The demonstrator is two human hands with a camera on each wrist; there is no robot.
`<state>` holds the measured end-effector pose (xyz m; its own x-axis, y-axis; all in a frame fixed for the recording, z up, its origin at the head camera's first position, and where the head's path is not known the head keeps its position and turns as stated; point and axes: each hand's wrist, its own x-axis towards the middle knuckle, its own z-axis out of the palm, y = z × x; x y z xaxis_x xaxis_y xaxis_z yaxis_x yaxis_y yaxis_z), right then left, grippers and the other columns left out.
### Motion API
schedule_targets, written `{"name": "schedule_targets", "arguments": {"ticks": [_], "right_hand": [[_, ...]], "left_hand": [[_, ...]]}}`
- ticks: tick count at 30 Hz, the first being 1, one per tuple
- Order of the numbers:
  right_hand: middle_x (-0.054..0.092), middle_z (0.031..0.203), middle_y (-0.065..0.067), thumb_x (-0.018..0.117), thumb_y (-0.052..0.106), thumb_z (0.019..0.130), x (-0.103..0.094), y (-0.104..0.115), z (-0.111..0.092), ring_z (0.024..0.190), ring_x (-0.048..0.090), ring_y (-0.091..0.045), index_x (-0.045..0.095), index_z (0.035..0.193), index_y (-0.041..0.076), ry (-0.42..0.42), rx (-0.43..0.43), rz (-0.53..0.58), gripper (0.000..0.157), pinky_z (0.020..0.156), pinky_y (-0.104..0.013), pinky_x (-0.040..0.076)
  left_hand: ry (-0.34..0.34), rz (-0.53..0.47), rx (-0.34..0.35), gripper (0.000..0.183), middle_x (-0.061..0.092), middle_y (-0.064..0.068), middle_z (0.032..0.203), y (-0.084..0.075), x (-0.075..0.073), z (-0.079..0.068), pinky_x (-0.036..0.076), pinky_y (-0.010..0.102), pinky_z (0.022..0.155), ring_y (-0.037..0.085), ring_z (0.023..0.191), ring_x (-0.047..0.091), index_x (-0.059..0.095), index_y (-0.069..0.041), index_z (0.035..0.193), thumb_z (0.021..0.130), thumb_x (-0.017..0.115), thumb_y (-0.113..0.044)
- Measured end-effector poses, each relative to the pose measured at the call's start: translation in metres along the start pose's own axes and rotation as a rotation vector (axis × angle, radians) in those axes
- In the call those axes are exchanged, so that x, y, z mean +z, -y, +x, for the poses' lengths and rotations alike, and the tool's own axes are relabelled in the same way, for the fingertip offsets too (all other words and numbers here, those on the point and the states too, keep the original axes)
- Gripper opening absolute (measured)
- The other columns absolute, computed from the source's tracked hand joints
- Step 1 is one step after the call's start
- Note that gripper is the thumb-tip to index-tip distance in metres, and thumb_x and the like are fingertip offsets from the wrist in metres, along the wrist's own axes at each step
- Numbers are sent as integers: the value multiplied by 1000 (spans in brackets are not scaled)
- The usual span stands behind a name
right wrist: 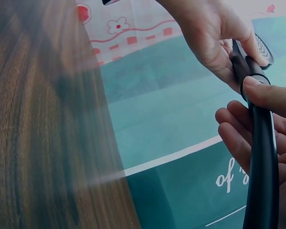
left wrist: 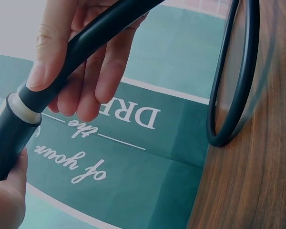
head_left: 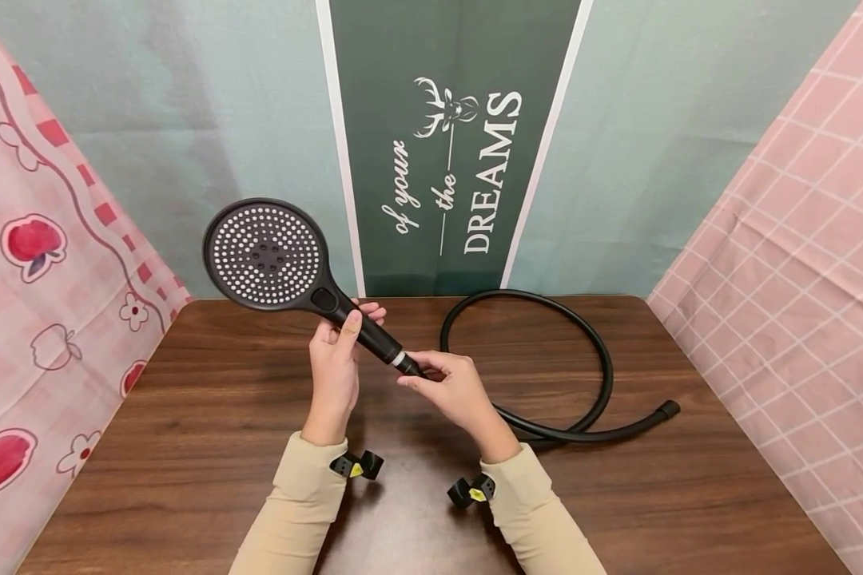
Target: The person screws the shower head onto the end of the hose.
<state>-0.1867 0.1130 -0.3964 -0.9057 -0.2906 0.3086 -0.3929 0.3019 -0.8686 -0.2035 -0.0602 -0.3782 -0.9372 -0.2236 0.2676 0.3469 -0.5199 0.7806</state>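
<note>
The left hand (head_left: 336,363) grips the shower head (head_left: 280,263), right hand (head_left: 458,390) pinching the hose (head_left: 607,369).

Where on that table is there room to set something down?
The table is bare at left, between the left sleeve and apple curtain, and at front right, between the right sleeve, hose and checked curtain. It's crowded over the middle, where the left grip holds the shower head and the right grip the hose.

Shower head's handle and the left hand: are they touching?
Touching: the head view plainly shows the left hand gripping the handle, with no gap between them.
</note>
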Motion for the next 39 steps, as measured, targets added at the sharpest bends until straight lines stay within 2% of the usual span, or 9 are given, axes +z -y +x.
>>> {"name": "schedule_targets", "arguments": {"ticks": [9, 12, 19, 26, 32, 39], "right_hand": [[74, 88, -9, 84, 16, 80, -1, 2, 1, 74, 64, -7, 77, 110, 8, -38, -31, -9, 32, 68, -22, 60], [74, 88, -8, 83, 17, 81, -1, 2, 0, 74, 63, -5, 76, 111, 9, -36, -32, -10, 33, 67, -22, 59], [72, 88, -9, 81, 18, 83, 0, 4, -1, 73, 65, -8, 75, 114, 9, -19, -21, -9, 33, 67, -22, 59], [76, 92, -8, 84, 20, 80, 1, 6, 0, 74, 67, -9, 76, 112, 11, -50, 16, -20, 34, 67, -22, 59], [78, 97, -12, 85, 15, 78, 3, 6, 1, 80, 74, -16, 76, 109, 8, -97, 33, 24, 33, 69, -21, 60], [77, 100, -11, 85, 12, 78, 3, 3, 2, 79, 73, -17, 77, 105, 5, -98, 39, 28, 29, 70, -20, 60]], "left_hand": [[7, 6, 2, 22, 74, 3, 99, 0, -1, 0, 58, 32, 94, 13, 93, 74, 50, 3, 118, 101, 55, -11], [10, 14, -5, 20, 74, 2, 100, 0, -1, -1, 57, 32, 96, 13, 93, 74, 50, 1, 117, 102, 55, -11], [10, 16, -13, 29, 74, 1, 99, 0, -1, 0, 57, 31, 97, 12, 94, 74, 45, 9, 121, 102, 54, -11], [8, 14, -8, 19, 74, 2, 100, 0, -2, 0, 57, 32, 97, 13, 94, 74, 51, 0, 116, 102, 54, -11], [8, 9, 0, 27, 74, 3, 101, -1, -1, 1, 56, 33, 100, 14, 95, 74, 47, 7, 121, 102, 53, -12], [2, 24, -18, 14, 74, 3, 101, 0, 0, 2, 56, 32, 100, 13, 95, 74, 52, -5, 115, 102, 54, -12]]}}
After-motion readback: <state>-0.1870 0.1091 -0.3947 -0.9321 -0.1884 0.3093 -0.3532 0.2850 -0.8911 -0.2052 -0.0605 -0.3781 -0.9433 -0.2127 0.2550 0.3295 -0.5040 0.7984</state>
